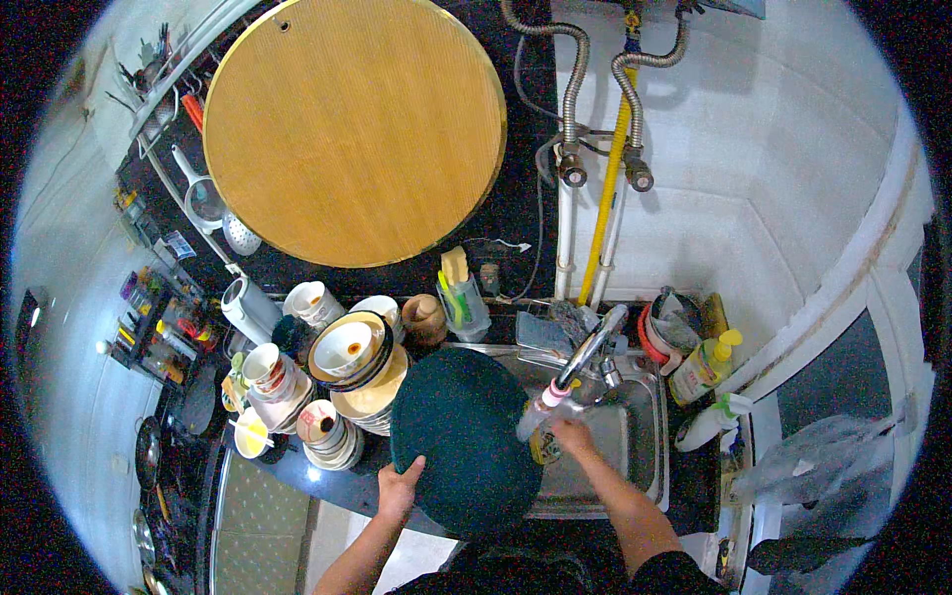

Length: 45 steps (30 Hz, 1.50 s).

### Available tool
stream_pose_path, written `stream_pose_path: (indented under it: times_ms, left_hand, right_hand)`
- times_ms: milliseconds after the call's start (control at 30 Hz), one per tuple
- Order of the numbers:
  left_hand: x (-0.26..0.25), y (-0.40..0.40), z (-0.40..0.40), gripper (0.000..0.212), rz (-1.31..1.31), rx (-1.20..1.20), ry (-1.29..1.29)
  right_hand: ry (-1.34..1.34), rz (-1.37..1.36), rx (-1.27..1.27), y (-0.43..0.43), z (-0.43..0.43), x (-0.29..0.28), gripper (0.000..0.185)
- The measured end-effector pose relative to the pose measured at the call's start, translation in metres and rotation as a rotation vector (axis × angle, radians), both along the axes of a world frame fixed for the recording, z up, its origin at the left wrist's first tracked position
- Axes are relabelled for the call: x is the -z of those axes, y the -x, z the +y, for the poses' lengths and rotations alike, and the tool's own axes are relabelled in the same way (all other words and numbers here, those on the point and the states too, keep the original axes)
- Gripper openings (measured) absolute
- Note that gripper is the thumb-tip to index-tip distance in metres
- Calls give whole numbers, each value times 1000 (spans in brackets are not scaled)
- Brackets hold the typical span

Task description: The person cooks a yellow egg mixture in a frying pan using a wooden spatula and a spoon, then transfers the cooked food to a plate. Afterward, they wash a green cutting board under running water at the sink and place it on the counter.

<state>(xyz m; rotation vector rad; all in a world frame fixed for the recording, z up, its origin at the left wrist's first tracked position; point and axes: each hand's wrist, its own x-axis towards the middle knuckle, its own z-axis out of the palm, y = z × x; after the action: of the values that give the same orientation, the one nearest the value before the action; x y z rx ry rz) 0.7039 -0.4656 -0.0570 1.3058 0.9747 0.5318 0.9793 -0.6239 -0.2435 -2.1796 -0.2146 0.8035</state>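
Observation:
My left hand [399, 487] grips the left rim of a large dark green disc [465, 439], its thumb on the face turned up to me. The disc is tilted and covers the left part of a stainless steel sink [602, 491]. Whether it is a lid or a pan, I cannot tell. My right hand [574, 439] is over the basin, fingers curled on a small yellowish item [547, 449] at the disc's right edge. Just above it ends the chrome faucet [591, 349] with a pink-and-white nozzle [552, 396]. The whitish blur below may be water.
Stacked bowls and plates [364, 387] crowd the counter at left, beside a white electric kettle [253, 306]. A big round wooden board [353, 134] leans at the back. Right of the sink stand a detergent bottle [699, 372] and a spray bottle [710, 424].

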Motion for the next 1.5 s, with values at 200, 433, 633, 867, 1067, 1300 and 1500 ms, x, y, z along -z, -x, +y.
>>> stream_pose_path:
  times_ms: [200,433,633,867,1067,1300,1500]
  left_hand:
    - [-11,1,-3,22,134,55,-163]
    - [-10,5,-8,22,45,-24,-95]
    - [-47,0,-19,24,122,-9,-148]
    - [-41,23,-17,28,263,144,-378]
    - [-97,15,-23,30,322,319,-608]
    - [-115,48,6,29,305,292,-647]
    - [-114,70,38,32,274,439,-902]
  right_hand:
    - [79,-709,-271,-60,-18,-38,25]
    - [-342,46,-140,-38,3,45,35]
    - [-300,98,-319,12,24,112,42]
    - [-18,-438,-795,34,45,72,21]
    - [-131,-164,-586,35,37,75,24]
    - [-405,-445,-352,66,21,-70,24]
    - [-757,-308,-69,92,47,-161,43]
